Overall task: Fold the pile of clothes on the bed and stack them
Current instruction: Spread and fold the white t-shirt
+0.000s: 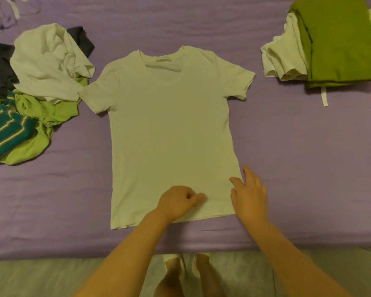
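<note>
A white T-shirt (169, 125) lies spread flat on the purple bed (298, 157), collar away from me, sleeves out to both sides. My left hand (179, 201) rests on the shirt near the middle of its bottom hem, fingers curled, thumb pointing right; it holds nothing that I can see. My right hand (250, 194) lies flat with straight fingers on the shirt's bottom right corner. A loose pile of clothes (39, 82) sits at the left. A folded stack (334, 41) with an olive-green piece on top sits at the back right.
The pile holds a crumpled white garment (49, 61), dark grey pieces, a light green one (39, 129) and a teal striped one (7, 129). A white strap (324, 96) hangs out of the stack. The bed's front edge runs below my hands; my feet (186, 275) show on the floor.
</note>
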Action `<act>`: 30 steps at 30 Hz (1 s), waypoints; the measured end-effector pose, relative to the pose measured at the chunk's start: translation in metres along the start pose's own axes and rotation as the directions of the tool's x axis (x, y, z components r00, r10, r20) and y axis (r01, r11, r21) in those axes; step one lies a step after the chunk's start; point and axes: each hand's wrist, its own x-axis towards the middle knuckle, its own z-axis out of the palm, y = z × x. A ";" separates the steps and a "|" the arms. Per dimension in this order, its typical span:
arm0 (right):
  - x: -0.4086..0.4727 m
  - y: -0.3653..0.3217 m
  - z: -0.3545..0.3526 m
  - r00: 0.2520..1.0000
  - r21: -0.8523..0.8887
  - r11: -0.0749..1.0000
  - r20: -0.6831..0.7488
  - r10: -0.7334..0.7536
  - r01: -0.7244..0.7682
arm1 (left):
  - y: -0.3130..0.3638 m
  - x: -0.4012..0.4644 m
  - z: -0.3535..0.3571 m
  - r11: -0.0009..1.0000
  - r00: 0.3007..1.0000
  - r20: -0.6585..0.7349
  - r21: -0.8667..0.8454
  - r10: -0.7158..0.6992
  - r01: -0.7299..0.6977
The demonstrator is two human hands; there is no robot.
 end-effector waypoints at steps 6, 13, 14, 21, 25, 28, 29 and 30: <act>0.041 -0.027 0.002 0.953 -0.112 0.957 0.180 -0.245 0.267 | 0.021 0.046 -0.026 0.887 0.854 -0.356 0.402 0.380 -0.227; 0.104 -0.042 -0.029 0.975 -0.238 0.953 0.160 -0.152 0.188 | 0.033 0.135 -0.078 0.739 0.915 -0.107 0.629 0.389 -0.241; 0.118 -0.048 -0.034 0.977 -0.225 0.956 0.135 -0.163 0.190 | 0.036 0.147 -0.088 0.726 0.911 -0.104 0.642 0.398 -0.244; 0.210 -0.053 -0.052 0.988 -0.302 0.945 0.129 -0.087 0.123 | 0.044 0.222 -0.157 0.621 0.899 -0.080 0.750 0.430 -0.230; 0.237 -0.056 -0.073 0.953 -0.311 0.934 -0.185 -0.239 0.174 | 0.067 0.260 -0.185 0.551 0.862 -0.075 0.796 0.500 -0.250; 0.269 -0.058 -0.083 0.931 -0.199 0.967 -0.297 -0.212 0.157 | 0.091 0.286 -0.199 0.533 0.819 -0.077 0.793 0.569 -0.296; 0.279 -0.058 -0.086 0.949 -0.149 0.981 -0.272 -0.162 0.125 | 0.098 0.294 -0.202 0.533 0.813 -0.070 0.786 0.579 -0.312; 0.290 -0.054 -0.087 0.970 -0.126 0.988 -0.217 -0.113 0.087 | 0.103 0.301 -0.203 0.537 0.812 -0.063 0.779 0.580 -0.323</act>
